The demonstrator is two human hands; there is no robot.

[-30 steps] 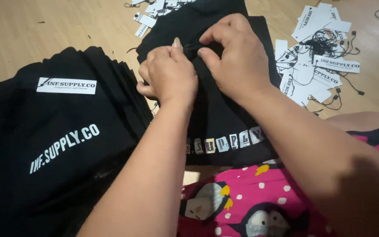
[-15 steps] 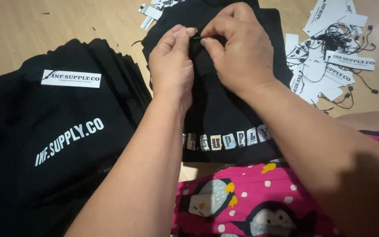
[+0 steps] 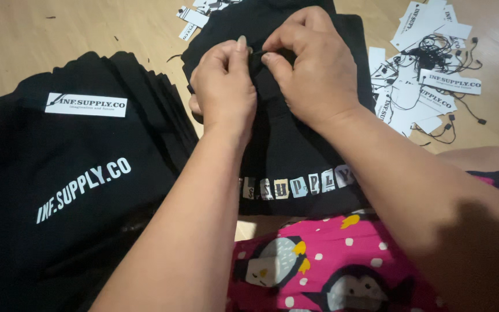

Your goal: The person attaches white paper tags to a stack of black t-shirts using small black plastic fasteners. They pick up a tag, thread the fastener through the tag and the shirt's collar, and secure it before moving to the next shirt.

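Far left, stack of black shirts (image 3: 82, 190) on wooden floor (image 3: 41, 40); white rectangular label (image 3: 86, 104) near its top, white lettering below; centre, folded black shirt (image 3: 295, 150) with strip of pale patchwork letters (image 3: 295, 186); left hand (image 3: 223, 86) and right hand (image 3: 313, 69) both pinched shut on its upper fabric, fingertips nearly touching; right, scattered white hang tags (image 3: 428, 75) with black strings.

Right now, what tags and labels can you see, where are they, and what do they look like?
White label: flat rectangle with dark print, on top of the black garment stack, left.
Paper tags: loose white rectangles with black strings, scattered on the wooden floor, right.
More tags: white, top centre.
Printed strip: pale squares across the black garment under both hands.
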